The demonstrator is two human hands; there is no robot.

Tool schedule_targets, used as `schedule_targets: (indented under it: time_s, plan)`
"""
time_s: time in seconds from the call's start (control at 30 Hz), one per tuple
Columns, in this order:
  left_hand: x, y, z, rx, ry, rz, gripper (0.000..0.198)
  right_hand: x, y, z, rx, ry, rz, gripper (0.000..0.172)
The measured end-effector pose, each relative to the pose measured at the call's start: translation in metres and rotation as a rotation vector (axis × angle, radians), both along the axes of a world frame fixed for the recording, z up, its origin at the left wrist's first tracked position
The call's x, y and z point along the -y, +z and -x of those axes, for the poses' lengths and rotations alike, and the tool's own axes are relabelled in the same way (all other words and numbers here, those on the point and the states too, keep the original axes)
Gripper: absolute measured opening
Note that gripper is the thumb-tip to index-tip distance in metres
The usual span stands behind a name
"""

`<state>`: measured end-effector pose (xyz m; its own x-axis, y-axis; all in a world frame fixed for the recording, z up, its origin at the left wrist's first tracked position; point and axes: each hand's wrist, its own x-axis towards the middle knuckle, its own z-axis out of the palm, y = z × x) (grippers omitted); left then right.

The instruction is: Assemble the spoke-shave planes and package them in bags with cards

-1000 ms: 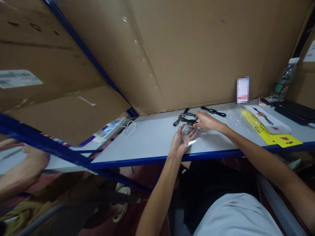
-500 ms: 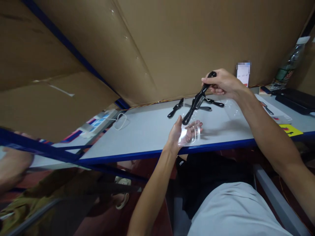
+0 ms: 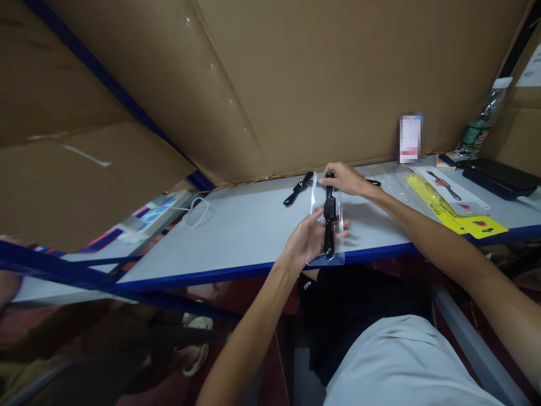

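A black spokeshave (image 3: 329,211) lies lengthwise in a clear plastic blister shell (image 3: 338,260), its handles pointing toward and away from me. My left hand (image 3: 307,239) cradles the shell from below, with fingertips showing past its right side. At the far end, my right hand (image 3: 344,178) is closed around the upper handle of the spokeshave. Behind the shell, to its left, another black spokeshave (image 3: 298,190) rests on the table. The handle of a further one (image 3: 374,182) peeks out beyond my right wrist; the rest is hidden.
Printed yellow-and-white cards (image 3: 477,225) and clear plastic lie at the right of the table (image 3: 236,237). Behind them are a phone (image 3: 409,138), a bottle (image 3: 479,129) and a black case (image 3: 499,176). A white cable (image 3: 198,213) lies left. A cardboard wall (image 3: 316,84) closes the back.
My right hand has lowered the spokeshave from above the blister shell into it, turning it more upright in view. The yellow card, formerly mostly hidden by my right arm, now shows.
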<state>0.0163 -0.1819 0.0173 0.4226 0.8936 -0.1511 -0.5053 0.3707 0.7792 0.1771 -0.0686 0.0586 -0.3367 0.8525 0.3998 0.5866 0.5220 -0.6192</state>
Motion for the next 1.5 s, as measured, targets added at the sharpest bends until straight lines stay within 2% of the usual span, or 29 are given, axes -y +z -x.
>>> schedule_targets:
  time_s: [0.1,0.17,0.23,0.47,0.57,0.7,0.77,0.83,1.0,1.07,1.17,1.33,1.5]
  plan:
    - [0.002,0.0,0.001,-0.032,-0.011,-0.035,0.052,0.001,-0.009,0.004,0.163,-0.126,-0.134,0.017]
    - [0.002,-0.001,0.001,-0.039,-0.015,-0.048,0.057,0.0,-0.012,0.004,0.21,-0.164,-0.145,0.019]
    - [0.001,-0.002,0.001,-0.033,-0.02,-0.058,0.057,-0.003,-0.012,0.002,0.158,-0.163,-0.107,0.017]
    - [0.002,-0.001,0.0,-0.024,-0.045,-0.088,0.07,-0.004,0.001,-0.016,-0.323,0.018,0.443,0.027]
    - [0.001,-0.001,0.001,-0.032,-0.049,-0.075,0.07,-0.003,0.007,-0.022,-0.435,0.077,0.607,0.023]
    - [-0.001,-0.003,0.003,-0.042,-0.052,-0.085,0.069,0.001,0.016,-0.032,-0.519,0.245,0.829,0.026]
    - [-0.002,-0.003,0.003,-0.038,-0.058,-0.095,0.071,0.004,0.019,-0.038,-0.535,0.306,0.829,0.025]
    - [-0.002,-0.002,0.002,-0.026,-0.071,-0.095,0.068,0.007,0.021,-0.041,-0.536,0.316,0.76,0.023]
    - [-0.001,0.002,-0.002,0.0,-0.08,-0.076,0.041,0.01,0.02,-0.037,-0.617,0.162,0.501,0.036]
    - [0.0,0.004,-0.003,-0.007,-0.099,-0.07,0.036,0.012,0.02,-0.033,-0.651,0.115,0.501,0.038]
    - [0.0,0.005,-0.004,-0.013,-0.097,-0.034,0.03,0.016,0.022,-0.029,-0.625,0.125,0.568,0.036]
    - [0.001,0.005,-0.003,-0.017,-0.054,-0.029,0.018,0.02,0.019,-0.026,-0.533,0.092,0.478,0.039]
    - [0.003,0.003,-0.002,-0.026,-0.034,-0.066,0.042,0.017,0.014,-0.029,-0.466,0.111,0.51,0.035]
